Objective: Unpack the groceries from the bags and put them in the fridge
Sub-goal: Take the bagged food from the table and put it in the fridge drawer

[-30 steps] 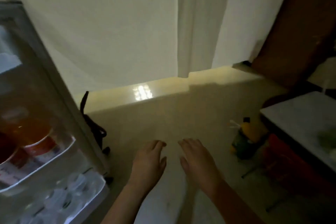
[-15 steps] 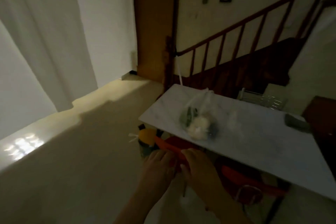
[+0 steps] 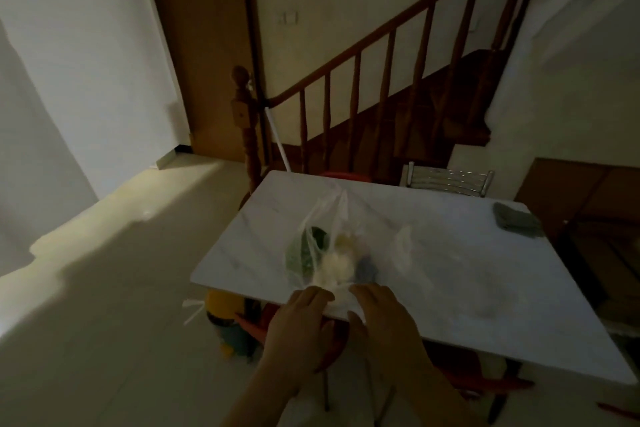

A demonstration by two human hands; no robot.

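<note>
So we're standing at the white marble-look table (image 3: 467, 274), and that's our anchor for everything here. The clear plastic grocery bag (image 3: 325, 246) sits on the table near its front edge, toward the left corner, with its twisted top sticking up. Through the plastic we can make out something dark green on the left side, something pale and fluffy in the middle and a bluish-grey thing on the right, but it's too dim and blurry to name any of it.

Our left hand (image 3: 298, 326) is at the table's front edge, just below the bag, fingers stretched forward with the tips at the bag's bottom. Our right hand (image 3: 384, 322) is right beside it, palm down over the edge, fingers also reaching to the bag's base. Honestly can't tell whether either hand actually has hold of the plastic or is only touching it.

A folded grey cloth (image 3: 516, 224) lies at the table's far right corner. Red chairs (image 3: 346, 343) are tucked under the table, a metal chair back (image 3: 450, 180) shows behind it, and a yellow-capped bottle (image 3: 225, 308) stands on the floor below the front left corner.
</note>
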